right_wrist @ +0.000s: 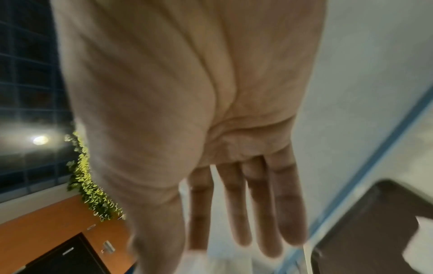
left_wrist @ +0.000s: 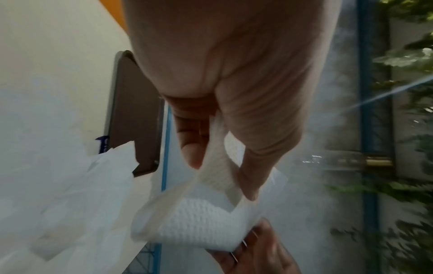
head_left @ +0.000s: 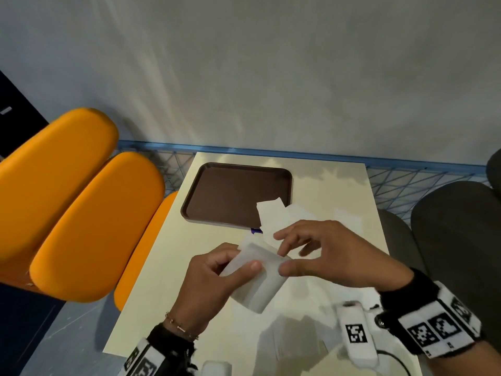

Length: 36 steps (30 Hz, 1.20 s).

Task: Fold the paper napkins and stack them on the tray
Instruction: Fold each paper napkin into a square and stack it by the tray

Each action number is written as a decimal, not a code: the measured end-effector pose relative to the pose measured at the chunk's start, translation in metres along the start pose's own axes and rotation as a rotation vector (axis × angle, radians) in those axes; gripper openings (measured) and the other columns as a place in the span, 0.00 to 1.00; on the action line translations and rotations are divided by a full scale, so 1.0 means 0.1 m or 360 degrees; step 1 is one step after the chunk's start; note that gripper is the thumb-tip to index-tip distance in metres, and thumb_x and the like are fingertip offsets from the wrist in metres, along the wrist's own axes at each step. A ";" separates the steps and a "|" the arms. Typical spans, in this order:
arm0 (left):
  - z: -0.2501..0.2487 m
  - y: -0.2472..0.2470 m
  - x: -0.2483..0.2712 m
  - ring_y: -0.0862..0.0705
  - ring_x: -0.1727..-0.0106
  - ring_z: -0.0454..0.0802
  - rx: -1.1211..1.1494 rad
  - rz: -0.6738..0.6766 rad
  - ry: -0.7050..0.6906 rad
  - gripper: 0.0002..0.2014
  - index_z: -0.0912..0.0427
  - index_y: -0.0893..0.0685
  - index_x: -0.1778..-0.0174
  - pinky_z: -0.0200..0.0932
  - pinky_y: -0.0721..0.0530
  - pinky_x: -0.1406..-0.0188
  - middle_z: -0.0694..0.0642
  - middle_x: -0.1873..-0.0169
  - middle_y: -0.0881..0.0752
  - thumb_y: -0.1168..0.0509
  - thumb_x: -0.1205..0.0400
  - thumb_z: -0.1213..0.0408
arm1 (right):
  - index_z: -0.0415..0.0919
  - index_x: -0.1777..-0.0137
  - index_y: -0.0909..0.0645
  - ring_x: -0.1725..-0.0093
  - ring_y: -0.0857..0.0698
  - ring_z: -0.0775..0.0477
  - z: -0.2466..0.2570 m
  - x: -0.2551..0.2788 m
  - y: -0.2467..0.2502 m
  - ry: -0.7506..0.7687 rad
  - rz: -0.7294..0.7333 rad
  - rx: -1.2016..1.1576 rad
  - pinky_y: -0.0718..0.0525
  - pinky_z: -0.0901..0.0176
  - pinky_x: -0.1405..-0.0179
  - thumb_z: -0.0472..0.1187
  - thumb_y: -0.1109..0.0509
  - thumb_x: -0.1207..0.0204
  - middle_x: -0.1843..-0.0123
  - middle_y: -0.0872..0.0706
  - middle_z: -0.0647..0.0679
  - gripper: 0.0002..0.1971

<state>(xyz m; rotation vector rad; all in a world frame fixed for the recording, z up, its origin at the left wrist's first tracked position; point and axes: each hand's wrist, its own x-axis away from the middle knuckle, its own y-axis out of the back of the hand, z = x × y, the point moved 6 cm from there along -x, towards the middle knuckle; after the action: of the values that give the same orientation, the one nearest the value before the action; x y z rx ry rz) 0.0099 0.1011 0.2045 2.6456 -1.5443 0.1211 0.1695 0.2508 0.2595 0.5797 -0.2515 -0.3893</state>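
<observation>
Above the cream table (head_left: pixel 168 280) I hold one white paper napkin (head_left: pixel 260 283) in both hands. My left hand (head_left: pixel 244 259) grips its left side, thumb on top. My right hand (head_left: pixel 282 261) pinches its right edge between thumb and forefinger, the other fingers spread. In the left wrist view my left hand (left_wrist: pixel 220 178) pinches the curled napkin (left_wrist: pixel 199 222). The right wrist view is blurred; my right hand (right_wrist: pixel 178 254) reaches down to the napkin (right_wrist: pixel 211 263). The brown tray (head_left: pixel 217 191) lies at the back left. Loose napkins (head_left: pixel 273 213) overlap its near right corner.
Orange chairs (head_left: pixel 81 213) stand left of the table and a dark chair (head_left: pixel 455 226) right of it. A blue mesh rail (head_left: pixel 406 183) runs behind along the wall. A white device with a marker (head_left: pixel 356 335) lies near the front edge. A small blue item (head_left: pixel 256 230) peeks from under the loose napkins.
</observation>
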 end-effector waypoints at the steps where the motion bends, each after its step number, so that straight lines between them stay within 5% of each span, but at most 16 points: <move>1: -0.05 0.01 0.01 0.10 0.49 0.57 -0.0061 -0.0013 -0.0056 0.11 0.57 0.03 0.53 0.67 0.09 0.49 0.54 0.49 0.08 0.16 0.24 0.53 | 0.58 0.52 0.07 0.41 0.11 0.65 0.02 -0.02 -0.05 -0.0007 -0.0078 -0.0084 0.11 0.56 0.39 0.56 0.15 0.27 0.35 0.11 0.70 0.08; 9: -0.27 0.21 -0.03 0.09 0.45 0.58 -0.0196 -0.0095 -0.0301 0.12 0.49 0.05 0.46 0.66 0.08 0.50 0.52 0.45 0.07 0.18 0.23 0.52 | 0.50 0.55 0.05 0.56 0.07 0.53 0.10 -0.22 -0.25 -0.0048 -0.0406 -0.0436 0.08 0.47 0.47 0.51 0.16 0.25 0.56 0.04 0.56 0.06; 14: -0.36 0.49 -0.13 0.08 0.45 0.53 -0.0233 -0.0252 -0.0320 0.11 0.42 0.06 0.46 0.61 0.06 0.49 0.44 0.48 0.05 0.25 0.23 0.48 | 0.52 0.56 0.04 0.57 0.07 0.50 0.23 -0.38 -0.26 -0.0044 -0.0479 -0.0455 0.09 0.44 0.49 0.50 0.14 0.26 0.56 0.05 0.56 0.04; 22: -0.45 0.72 -0.25 0.08 0.44 0.49 -0.0228 -0.0351 -0.0371 0.16 0.44 0.07 0.42 0.56 0.05 0.51 0.44 0.51 0.05 0.25 0.25 0.49 | 0.54 0.51 0.04 0.49 0.09 0.61 0.47 -0.60 -0.32 0.0078 -0.0714 -0.0509 0.16 0.73 0.53 0.48 0.15 0.25 0.53 0.06 0.66 0.05; 25: -0.46 0.79 -0.31 0.07 0.42 0.48 -0.0153 -0.0379 -0.0329 0.17 0.41 0.08 0.39 0.58 0.06 0.45 0.44 0.50 0.05 0.24 0.25 0.53 | 0.56 0.49 0.04 0.47 0.09 0.60 0.52 -0.67 -0.33 0.0122 -0.0820 -0.0581 0.16 0.73 0.50 0.47 0.15 0.27 0.51 0.06 0.66 0.07; 31: -0.44 0.84 -0.39 0.09 0.39 0.44 -0.0200 -0.0362 -0.0339 0.17 0.32 0.08 0.39 0.59 0.06 0.46 0.38 0.44 0.06 0.28 0.25 0.44 | 0.56 0.47 0.04 0.46 0.09 0.58 0.55 -0.81 -0.37 0.0140 -0.0868 -0.0667 0.14 0.71 0.49 0.49 0.16 0.29 0.50 0.06 0.65 0.10; 36: -0.46 0.83 -0.46 0.08 0.41 0.41 -0.0108 -0.0361 -0.0295 0.18 0.42 0.07 0.39 0.57 0.06 0.44 0.40 0.46 0.05 0.27 0.25 0.46 | 0.54 0.45 0.04 0.45 0.08 0.57 0.48 -0.89 -0.41 0.0097 -0.0870 -0.0689 0.13 0.70 0.47 0.46 0.15 0.26 0.48 0.05 0.64 0.10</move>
<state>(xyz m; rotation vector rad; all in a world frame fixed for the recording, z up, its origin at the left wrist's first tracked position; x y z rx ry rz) -0.0861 0.1050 0.2471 2.8206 -1.2528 -0.1919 0.0618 0.2342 0.2639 0.2221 0.0593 -0.9264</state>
